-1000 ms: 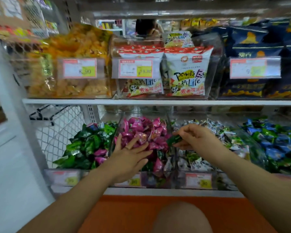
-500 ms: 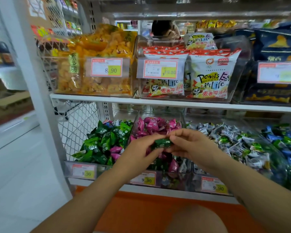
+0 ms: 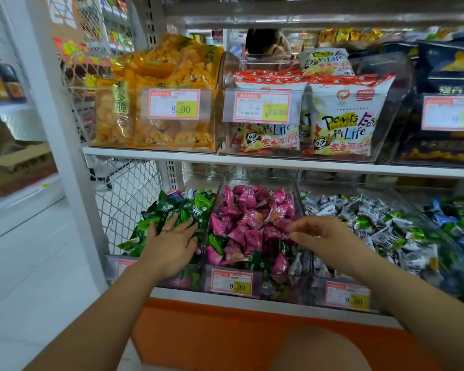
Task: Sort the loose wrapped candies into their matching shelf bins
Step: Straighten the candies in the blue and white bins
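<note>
Left hand lies flat on the green candies heaped in the leftmost bin, palm down, fingers spread, gripping nothing. Next door, the middle bin brims with pink candies and a few green strays sit low at its front. Right hand hovers at that bin's right edge, fingers bent, tips at the pink wrappers — whether it pinches one, I can't tell. Further right come white candies, then blue candies.
</note>
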